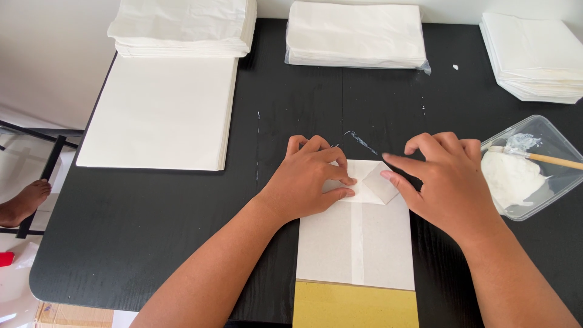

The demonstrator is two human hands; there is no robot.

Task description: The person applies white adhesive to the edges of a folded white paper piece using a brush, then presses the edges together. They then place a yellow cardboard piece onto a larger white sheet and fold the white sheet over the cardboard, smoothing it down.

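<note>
Left hand (306, 179) pressing flat on the top fold of a paper bag (358, 243) at the worktop's (152, 231) near edge, right hand (446, 179) pinching its folded corner flap (381, 184), paste tub (534, 167) at the right edge

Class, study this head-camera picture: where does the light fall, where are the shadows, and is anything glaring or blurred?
Head view: soft daylight, evenly lit; the white paper stacks are near overexposed, losing detail; faint sheen on the black table; soft shadows under the left hand and right hand on the folded paper; the clear plastic tub glints slightly; nothing noticeably blurred.
</note>
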